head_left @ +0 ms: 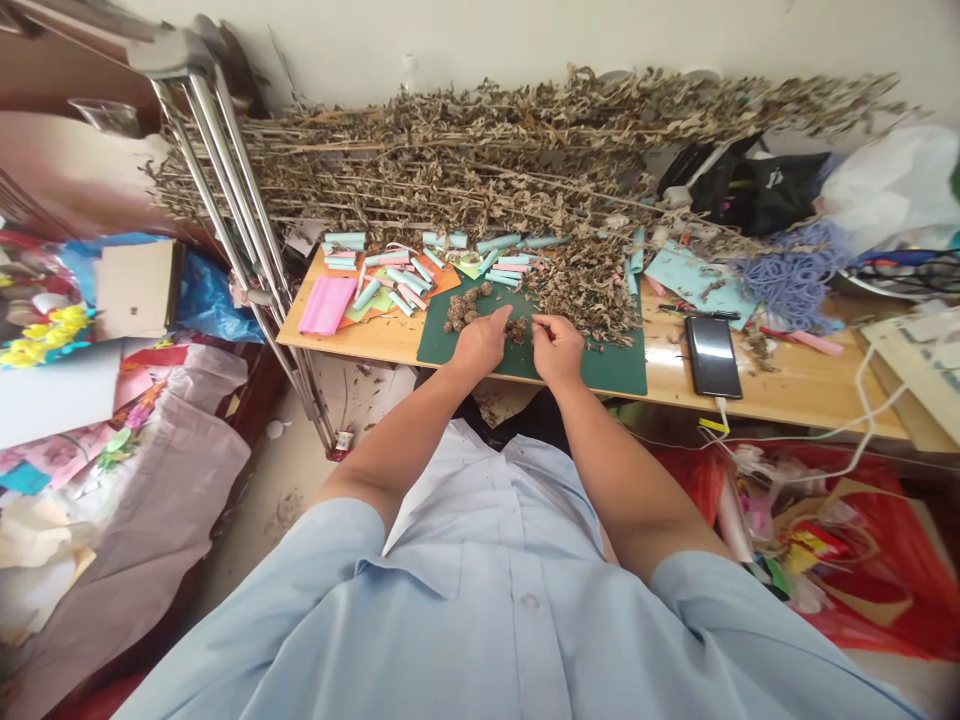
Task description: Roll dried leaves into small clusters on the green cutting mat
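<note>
My left hand (481, 342) is closed above the near part of a dark green cutting mat (621, 374), fingers curled together. Facing it, my right hand (559, 348) is closed too, its thumb and fingertips pinched. Whatever either hand grips is too small or hidden to make out. A little clump of dried brown leaf (517, 330) shows between the two hands. Just beyond my left hand lie several rolled balls of dried leaf (465, 308). Beyond my right hand spreads a loose heap of dried leaves (581, 290).
Long bundles of dried stalks (450, 165) stretch along the back. Coloured paper rolls (405, 280) and a pink paper stack (328, 305) lie left on the wooden table (360, 340). At right sits a phone (712, 357) on a cable. Metal crutches (232, 180) lean at left.
</note>
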Demonstrator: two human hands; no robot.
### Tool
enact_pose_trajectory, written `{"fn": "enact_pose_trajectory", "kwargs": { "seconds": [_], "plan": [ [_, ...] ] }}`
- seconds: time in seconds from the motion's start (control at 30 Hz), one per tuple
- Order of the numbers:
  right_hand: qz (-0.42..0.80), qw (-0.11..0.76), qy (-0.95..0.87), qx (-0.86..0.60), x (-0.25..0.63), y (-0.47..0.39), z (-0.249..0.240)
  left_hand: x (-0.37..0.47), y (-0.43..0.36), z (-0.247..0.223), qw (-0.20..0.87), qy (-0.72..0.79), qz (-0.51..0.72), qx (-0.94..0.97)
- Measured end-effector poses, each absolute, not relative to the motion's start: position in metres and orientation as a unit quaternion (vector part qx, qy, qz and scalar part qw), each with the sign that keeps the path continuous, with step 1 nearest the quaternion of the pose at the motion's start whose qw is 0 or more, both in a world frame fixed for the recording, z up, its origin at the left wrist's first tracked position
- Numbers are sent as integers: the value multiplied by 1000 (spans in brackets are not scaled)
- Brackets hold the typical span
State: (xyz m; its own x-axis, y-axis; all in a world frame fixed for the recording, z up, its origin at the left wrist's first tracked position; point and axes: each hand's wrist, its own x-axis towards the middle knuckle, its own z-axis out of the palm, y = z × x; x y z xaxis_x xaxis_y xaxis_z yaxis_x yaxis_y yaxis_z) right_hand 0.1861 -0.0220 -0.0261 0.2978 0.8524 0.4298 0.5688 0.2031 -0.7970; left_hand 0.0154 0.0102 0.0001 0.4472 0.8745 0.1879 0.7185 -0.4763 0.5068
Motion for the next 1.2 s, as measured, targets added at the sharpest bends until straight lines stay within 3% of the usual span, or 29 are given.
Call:
{"fn": "enact_pose_trajectory", "kwargs": {
  "seconds": [0.27,0.53,0.7,0.8,1.03,1.2],
  "plan": [
    [172,527,-550,-624,186,-25,-29,10,2,-16,220,463,333,791],
    [223,466,-617,-593,182,-34,-26,12,6,-15,277,467,368,755],
    [235,492,-582,-604,182,-33,-23,14,5,-14,321,473,384,726],
    [233,498,-568,-612,183,-34,-21,13,2,-14,314,476,391,723],
    [249,427,-649,-578,182,-36,-20,15,-2,-12,287,479,372,742],
    [238,448,-630,-589,181,-37,-19,14,0,-16,311,449,385,744]
  ]
}}
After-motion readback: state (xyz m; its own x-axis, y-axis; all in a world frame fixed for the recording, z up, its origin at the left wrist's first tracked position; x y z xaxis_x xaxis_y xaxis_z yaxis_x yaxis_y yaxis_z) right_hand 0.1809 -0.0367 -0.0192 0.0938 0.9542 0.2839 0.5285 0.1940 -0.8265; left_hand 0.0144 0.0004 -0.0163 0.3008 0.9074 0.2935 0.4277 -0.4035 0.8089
